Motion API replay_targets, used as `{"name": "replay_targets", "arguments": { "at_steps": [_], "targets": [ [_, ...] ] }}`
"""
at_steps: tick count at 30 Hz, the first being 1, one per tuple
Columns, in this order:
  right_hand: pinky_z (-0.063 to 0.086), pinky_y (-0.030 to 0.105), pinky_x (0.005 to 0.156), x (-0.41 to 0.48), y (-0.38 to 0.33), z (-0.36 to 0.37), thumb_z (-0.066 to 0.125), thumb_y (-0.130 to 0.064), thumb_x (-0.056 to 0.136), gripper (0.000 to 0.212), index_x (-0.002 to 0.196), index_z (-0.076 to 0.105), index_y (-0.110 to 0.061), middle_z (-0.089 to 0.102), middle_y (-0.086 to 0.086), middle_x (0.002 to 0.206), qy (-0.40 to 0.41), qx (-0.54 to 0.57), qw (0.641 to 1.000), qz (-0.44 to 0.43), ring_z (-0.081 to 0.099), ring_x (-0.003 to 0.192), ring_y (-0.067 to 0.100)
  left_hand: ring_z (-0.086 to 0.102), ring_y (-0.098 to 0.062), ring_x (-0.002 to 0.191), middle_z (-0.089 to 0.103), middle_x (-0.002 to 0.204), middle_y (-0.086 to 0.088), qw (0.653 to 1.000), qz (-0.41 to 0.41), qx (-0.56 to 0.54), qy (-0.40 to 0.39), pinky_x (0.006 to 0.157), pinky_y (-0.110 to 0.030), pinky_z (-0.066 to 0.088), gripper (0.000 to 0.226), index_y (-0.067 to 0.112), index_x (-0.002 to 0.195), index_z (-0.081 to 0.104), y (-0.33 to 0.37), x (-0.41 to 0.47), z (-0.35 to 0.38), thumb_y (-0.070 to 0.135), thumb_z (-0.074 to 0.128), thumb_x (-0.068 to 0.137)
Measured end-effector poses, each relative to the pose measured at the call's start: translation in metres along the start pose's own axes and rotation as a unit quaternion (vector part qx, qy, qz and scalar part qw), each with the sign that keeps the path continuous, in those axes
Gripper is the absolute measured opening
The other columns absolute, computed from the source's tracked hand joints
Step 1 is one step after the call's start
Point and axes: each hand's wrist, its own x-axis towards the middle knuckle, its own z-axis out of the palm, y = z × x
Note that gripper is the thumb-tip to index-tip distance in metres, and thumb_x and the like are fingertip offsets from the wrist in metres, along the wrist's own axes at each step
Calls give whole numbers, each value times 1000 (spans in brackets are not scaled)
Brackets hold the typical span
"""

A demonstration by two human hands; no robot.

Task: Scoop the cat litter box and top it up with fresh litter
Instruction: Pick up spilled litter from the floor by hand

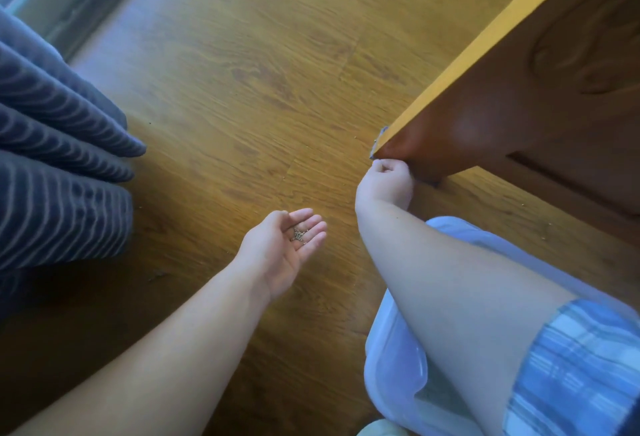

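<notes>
Grey litter granules on flat open left grip | right grip curled beside door corner

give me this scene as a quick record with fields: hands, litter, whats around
left hand: open, palm up, carrying litter granules
right hand: fingers curled at the bottom corner of the wooden door; whether they pinch anything is hidden
pale plastic tray: under the right forearm, contents hidden
floor: wood, a few stray grains scattered
curtain: dark, striped, at the left
</notes>
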Motion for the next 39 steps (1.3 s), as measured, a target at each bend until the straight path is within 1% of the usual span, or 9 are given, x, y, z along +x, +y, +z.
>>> {"name": "replay_targets", "arguments": {
  "at_steps": [2,4,7,9,12,18,23,34,39],
  "targets": [
    [43,29,74,-10,-1,4,53,-27,94,13,85,61,-30,60,-12,98,-73,-50,990,-111,59,86,14,72,-30,93,68,107,-22,1000,2,-7,4,78,-38,61,36,-8,114,61,3,4,-1,15,35,103],
    [36,28,69,-16,-10,6,52,-31,97,13,92,64,-31,59,-13,92,-135,-82,973,-171,55,81,10,73,-29,90,68,107,-22,1000,6,-18,11,75,-37,62,37,-8,113,61,8,7,-3,15,34,103],
    [40,29,71,-5,-26,14,53,-34,97,15,106,64,-33,58,-13,78,-105,-67,985,-117,59,80,16,73,-29,91,69,107,-23,999,13,-27,19,78,-38,61,35,-9,113,61,16,7,-7,12,35,101],
    [44,30,73,0,-30,19,52,-33,97,17,110,62,-35,60,-13,83,-71,-51,995,-54,62,82,19,73,-29,93,68,108,-23,999,18,-26,20,78,-37,61,35,-9,113,62,20,6,-8,12,35,101],
    [51,35,78,-1,-34,26,49,-33,98,19,113,60,-36,64,-10,89,-57,-49,997,-21,64,82,20,73,-29,93,68,109,-23,999,20,-27,17,77,-37,61,35,-8,113,62,25,4,-12,13,35,102],
    [56,43,81,3,-44,36,46,-34,98,15,108,57,-37,66,-7,88,-54,-56,997,-13,65,79,23,73,-29,93,69,110,-23,999,19,-36,16,76,-37,62,36,-7,115,62,29,0,-24,15,36,103],
    [55,41,78,4,-45,38,47,-33,99,7,99,54,-31,55,-13,71,-40,-68,997,-11,63,75,22,73,-29,94,71,107,-22,999,19,-41,23,75,-37,61,36,-6,115,62,33,-3,-32,15,35,104],
    [47,34,69,5,-42,35,45,-30,101,11,100,56,-26,55,-12,72,-47,-92,994,-34,60,74,22,73,-30,95,71,108,-23,999,15,-34,22,76,-37,61,36,-7,116,62,31,-7,-32,15,36,104],
    [54,39,74,6,-40,36,43,-30,101,13,97,55,-27,59,-9,75,-56,-98,993,-36,62,75,22,72,-31,97,72,107,-23,999,12,-17,28,81,-39,60,37,-7,116,62,28,-9,-33,15,36,104]
  ]
}}
